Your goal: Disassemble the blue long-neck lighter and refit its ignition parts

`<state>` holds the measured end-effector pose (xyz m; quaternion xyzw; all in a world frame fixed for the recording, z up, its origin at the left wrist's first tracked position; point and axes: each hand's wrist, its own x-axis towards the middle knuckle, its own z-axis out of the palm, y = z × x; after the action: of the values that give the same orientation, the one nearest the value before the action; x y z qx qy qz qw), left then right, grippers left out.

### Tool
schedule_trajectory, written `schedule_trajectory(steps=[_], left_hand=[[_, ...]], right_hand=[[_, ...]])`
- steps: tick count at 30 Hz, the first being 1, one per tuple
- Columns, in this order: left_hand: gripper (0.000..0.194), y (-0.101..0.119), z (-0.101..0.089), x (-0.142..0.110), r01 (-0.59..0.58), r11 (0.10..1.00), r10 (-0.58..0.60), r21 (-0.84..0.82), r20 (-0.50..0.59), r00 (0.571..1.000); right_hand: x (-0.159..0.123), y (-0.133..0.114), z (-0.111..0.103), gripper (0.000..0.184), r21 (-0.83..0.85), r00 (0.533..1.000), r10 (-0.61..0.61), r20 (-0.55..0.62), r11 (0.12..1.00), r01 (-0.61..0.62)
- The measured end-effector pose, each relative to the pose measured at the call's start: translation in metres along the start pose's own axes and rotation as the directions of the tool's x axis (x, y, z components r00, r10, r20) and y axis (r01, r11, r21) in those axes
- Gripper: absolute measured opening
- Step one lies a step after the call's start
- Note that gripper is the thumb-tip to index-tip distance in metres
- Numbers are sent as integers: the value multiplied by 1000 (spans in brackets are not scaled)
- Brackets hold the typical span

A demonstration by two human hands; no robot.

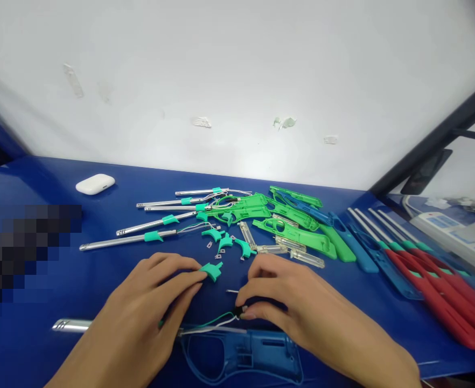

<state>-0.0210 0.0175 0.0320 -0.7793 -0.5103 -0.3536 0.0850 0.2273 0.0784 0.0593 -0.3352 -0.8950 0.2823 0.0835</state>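
Observation:
My left hand [156,307] pinches a teal trigger piece [212,271] at its fingertips. My right hand [290,302] holds a small black part [238,311] between thumb and fingers; a green and a white wire [217,323] run from it toward my left hand. Below both hands lies a blue lighter handle half [270,353], its hollow side up. A silver lighter tube [71,325] passes beneath my left hand, which hides its middle. Just ahead are several loose teal triggers [225,241] and small metal clips [218,256].
Beyond the hands lie silver tubes with wires [120,242], green handle halves [298,237] and clear plastic tanks [307,258]. Red-handled lighters [443,296] fill the right side beside a white power strip [455,231]. A white case [95,184] sits far left, near the wall.

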Motion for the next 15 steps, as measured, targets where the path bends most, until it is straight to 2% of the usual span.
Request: schedule_trajectory(steps=[4, 7, 11, 15], left_hand=[[25, 1, -4, -2, 154, 987, -156, -34, -50, 987], [19, 3, -5, -5, 221, 973, -225, -69, -64, 972], [20, 5, -4, -6, 260, 965, -263, -44, -59, 963], [28, 5, -3, -3, 221, 975, -219, 9, -86, 972]], right_hand=[[1, 3, 1, 14, 28, 999, 13, -30, 1000, -12], [1, 2, 0, 14, 37, 999, 35, -25, 999, -34], [3, -2, 0, 10, 57, 999, 47, 26, 997, -48], [6, -4, 1, 13, 69, 997, 34, 64, 997, -39]])
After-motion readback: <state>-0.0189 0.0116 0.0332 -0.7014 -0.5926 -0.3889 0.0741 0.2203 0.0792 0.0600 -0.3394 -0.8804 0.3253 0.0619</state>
